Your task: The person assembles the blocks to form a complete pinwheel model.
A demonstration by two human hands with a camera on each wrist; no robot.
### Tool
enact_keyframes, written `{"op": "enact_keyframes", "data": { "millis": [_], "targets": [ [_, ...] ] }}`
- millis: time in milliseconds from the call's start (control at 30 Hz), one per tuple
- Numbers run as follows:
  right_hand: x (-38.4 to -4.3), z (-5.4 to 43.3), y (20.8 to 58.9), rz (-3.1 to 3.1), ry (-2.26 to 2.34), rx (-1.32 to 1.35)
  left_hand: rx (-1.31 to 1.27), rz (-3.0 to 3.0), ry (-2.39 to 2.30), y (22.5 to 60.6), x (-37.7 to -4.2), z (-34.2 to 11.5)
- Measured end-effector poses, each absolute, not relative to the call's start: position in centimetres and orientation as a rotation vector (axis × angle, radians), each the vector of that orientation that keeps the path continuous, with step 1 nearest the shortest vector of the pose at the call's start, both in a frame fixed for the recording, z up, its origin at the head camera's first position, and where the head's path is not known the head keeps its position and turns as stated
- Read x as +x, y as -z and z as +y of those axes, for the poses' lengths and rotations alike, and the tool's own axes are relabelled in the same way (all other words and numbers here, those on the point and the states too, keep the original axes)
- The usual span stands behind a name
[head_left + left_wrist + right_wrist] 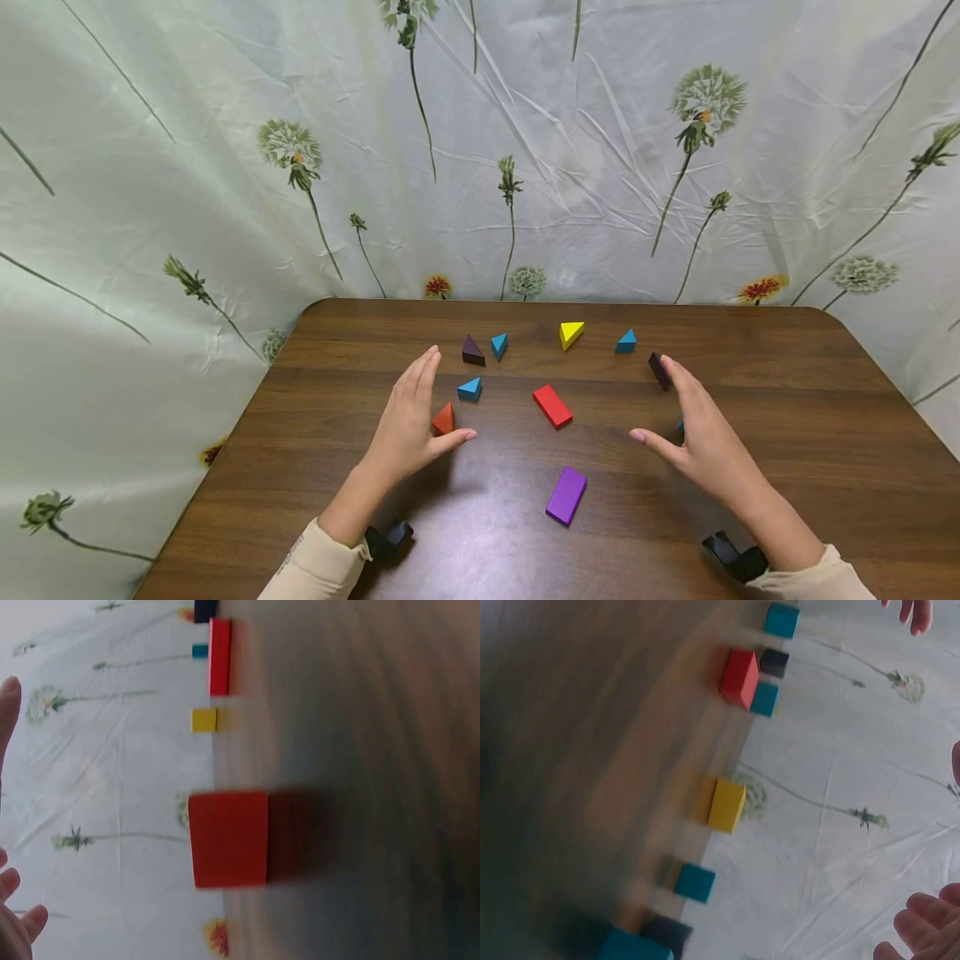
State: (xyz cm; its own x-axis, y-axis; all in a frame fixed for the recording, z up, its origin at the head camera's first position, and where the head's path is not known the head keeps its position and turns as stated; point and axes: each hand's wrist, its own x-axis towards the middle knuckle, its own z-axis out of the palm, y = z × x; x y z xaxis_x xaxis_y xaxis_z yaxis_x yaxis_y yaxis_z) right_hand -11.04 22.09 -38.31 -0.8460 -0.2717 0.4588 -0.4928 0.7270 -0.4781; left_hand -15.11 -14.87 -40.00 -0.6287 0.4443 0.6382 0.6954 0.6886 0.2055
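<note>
My left hand (408, 421) hovers over the left part of the table, fingers straight and thumb held apart, gripping nothing. Just beside it stands an orange-red triangular block (444, 419), partly hidden by the hand and large in the left wrist view (229, 840). My right hand (705, 433) is held likewise on the right, palm turned inward. A dark block (659, 371) lies by its fingertips, and a blue block (681, 425) is mostly hidden behind it. Between the hands lie a red rectangular block (552, 407) and, nearer me, a purple rectangular block (566, 497).
Farther back stand a dark triangular block (473, 352), a blue triangle (498, 347), a yellow triangle (571, 334) and another blue triangle (626, 342). One more blue triangle (469, 389) sits near the left fingers. A flowered curtain (480, 167) hangs behind the wooden table (480, 550).
</note>
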Motion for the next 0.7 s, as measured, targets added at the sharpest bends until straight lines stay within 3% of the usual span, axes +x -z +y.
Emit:
{"op": "enact_keyframes", "data": {
  "millis": [700],
  "targets": [
    [-7.9,17.4,41.8,-2.571,-1.091,0.659,-0.82,-2.482,0.98,42.3,-13.0,-10.2]
  ]
}}
